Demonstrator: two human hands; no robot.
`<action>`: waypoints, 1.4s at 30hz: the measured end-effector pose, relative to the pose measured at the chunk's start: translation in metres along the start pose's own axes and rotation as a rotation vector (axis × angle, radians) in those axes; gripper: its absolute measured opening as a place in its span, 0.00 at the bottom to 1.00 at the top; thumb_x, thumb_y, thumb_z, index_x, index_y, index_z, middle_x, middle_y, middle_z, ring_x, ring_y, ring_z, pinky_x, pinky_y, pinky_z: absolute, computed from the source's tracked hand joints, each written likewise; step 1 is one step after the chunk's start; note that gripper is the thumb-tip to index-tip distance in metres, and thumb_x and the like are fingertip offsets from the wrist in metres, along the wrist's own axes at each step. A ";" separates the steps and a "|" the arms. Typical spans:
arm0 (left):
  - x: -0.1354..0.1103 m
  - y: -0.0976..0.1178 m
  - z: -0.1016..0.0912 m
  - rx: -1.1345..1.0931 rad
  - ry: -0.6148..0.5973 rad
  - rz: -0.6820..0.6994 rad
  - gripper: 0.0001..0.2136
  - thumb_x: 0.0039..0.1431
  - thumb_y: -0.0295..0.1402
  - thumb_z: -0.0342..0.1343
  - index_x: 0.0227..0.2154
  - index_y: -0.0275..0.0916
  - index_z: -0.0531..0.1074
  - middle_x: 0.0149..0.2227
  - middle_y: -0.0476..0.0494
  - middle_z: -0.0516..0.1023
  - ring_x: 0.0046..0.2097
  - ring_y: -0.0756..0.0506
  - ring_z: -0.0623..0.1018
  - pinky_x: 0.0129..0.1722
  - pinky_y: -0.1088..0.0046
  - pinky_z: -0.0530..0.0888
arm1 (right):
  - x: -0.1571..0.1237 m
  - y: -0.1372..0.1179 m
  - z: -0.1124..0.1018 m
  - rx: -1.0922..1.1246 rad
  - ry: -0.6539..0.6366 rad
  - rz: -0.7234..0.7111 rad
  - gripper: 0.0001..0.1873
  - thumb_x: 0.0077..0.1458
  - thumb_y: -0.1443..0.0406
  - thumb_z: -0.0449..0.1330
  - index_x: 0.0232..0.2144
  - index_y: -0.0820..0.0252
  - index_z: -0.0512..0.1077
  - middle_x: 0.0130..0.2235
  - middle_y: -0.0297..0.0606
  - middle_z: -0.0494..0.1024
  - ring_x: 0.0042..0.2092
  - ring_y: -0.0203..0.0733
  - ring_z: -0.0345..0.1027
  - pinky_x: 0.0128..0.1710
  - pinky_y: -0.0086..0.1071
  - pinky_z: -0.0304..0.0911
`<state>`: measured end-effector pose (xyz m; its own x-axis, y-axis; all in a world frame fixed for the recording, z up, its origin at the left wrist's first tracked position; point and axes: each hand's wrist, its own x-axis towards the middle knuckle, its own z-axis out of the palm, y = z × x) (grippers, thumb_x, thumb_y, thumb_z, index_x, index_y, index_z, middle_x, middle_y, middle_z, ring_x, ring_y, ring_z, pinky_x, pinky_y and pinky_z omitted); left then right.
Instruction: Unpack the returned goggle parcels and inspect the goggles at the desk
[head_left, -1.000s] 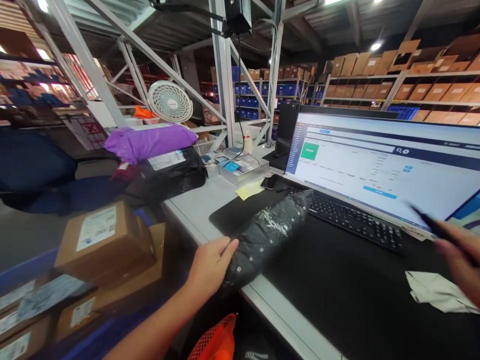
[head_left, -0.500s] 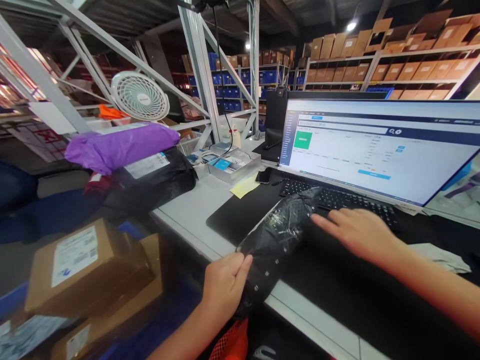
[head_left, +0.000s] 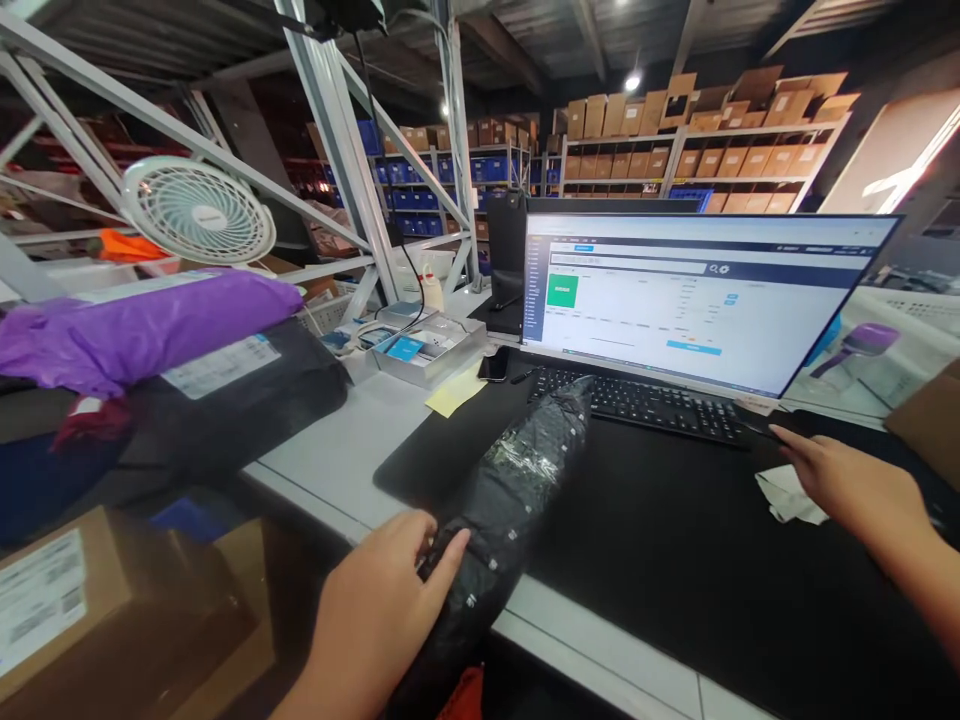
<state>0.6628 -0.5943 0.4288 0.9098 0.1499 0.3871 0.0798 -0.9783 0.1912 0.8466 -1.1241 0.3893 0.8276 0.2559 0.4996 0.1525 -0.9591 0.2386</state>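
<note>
A long black plastic mailer bag (head_left: 517, 470), shiny and wrinkled, lies slantwise over the desk's front edge, its far tip at the keyboard (head_left: 645, 400). My left hand (head_left: 394, 575) is closed on the bag's near left edge, thumb on top. Off to the right, my right hand (head_left: 855, 485) is above the black desk mat (head_left: 660, 540), near the keyboard's right end. Its fingers are drawn together at a thin dark thing too unclear to name. Beside that hand lies a crumpled white paper (head_left: 787, 495).
A monitor (head_left: 675, 300) stands behind the keyboard. Left of it are a phone (head_left: 493, 366), a yellow note (head_left: 455, 389) and a grey open box (head_left: 431, 345). A purple parcel (head_left: 165, 325), a fan (head_left: 199, 212) and cardboard boxes (head_left: 127, 590) are at left.
My right hand has left the bag's far end and moved right, past the keyboard. My left hand keeps its hold on the bag. The view has turned rightward.
</note>
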 end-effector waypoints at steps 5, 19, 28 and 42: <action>0.013 0.019 -0.009 0.157 -0.022 0.193 0.19 0.60 0.48 0.56 0.46 0.40 0.71 0.41 0.43 0.76 0.38 0.41 0.77 0.29 0.69 0.68 | -0.016 -0.015 -0.018 0.149 -0.089 -0.086 0.22 0.67 0.61 0.47 0.59 0.53 0.68 0.47 0.46 0.79 0.40 0.56 0.76 0.23 0.37 0.62; 0.036 0.065 -0.017 0.241 -0.285 0.150 0.16 0.60 0.45 0.58 0.43 0.37 0.73 0.40 0.41 0.74 0.43 0.39 0.75 0.36 0.65 0.71 | 0.002 -0.135 -0.084 0.388 0.135 -0.673 0.26 0.60 0.79 0.50 0.59 0.62 0.67 0.47 0.45 0.77 0.42 0.46 0.70 0.42 0.40 0.65; 0.046 0.058 -0.012 0.327 -0.252 0.241 0.14 0.69 0.33 0.46 0.29 0.39 0.72 0.33 0.44 0.76 0.39 0.41 0.77 0.30 0.66 0.64 | 0.011 -0.189 -0.121 0.489 0.248 -0.868 0.19 0.65 0.75 0.49 0.54 0.65 0.71 0.43 0.44 0.79 0.41 0.45 0.70 0.42 0.40 0.62; 0.044 0.043 0.005 0.328 -0.044 0.336 0.12 0.68 0.30 0.48 0.27 0.39 0.67 0.29 0.46 0.71 0.34 0.44 0.73 0.31 0.67 0.61 | 0.027 -0.246 -0.133 0.362 0.382 -0.945 0.14 0.65 0.73 0.52 0.47 0.70 0.74 0.33 0.41 0.76 0.33 0.43 0.64 0.34 0.39 0.52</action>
<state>0.7080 -0.6307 0.4494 0.9231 -0.1818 0.3389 -0.1035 -0.9662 -0.2363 0.7596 -0.8655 0.4548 0.0781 0.8716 0.4839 0.8432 -0.3167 0.4343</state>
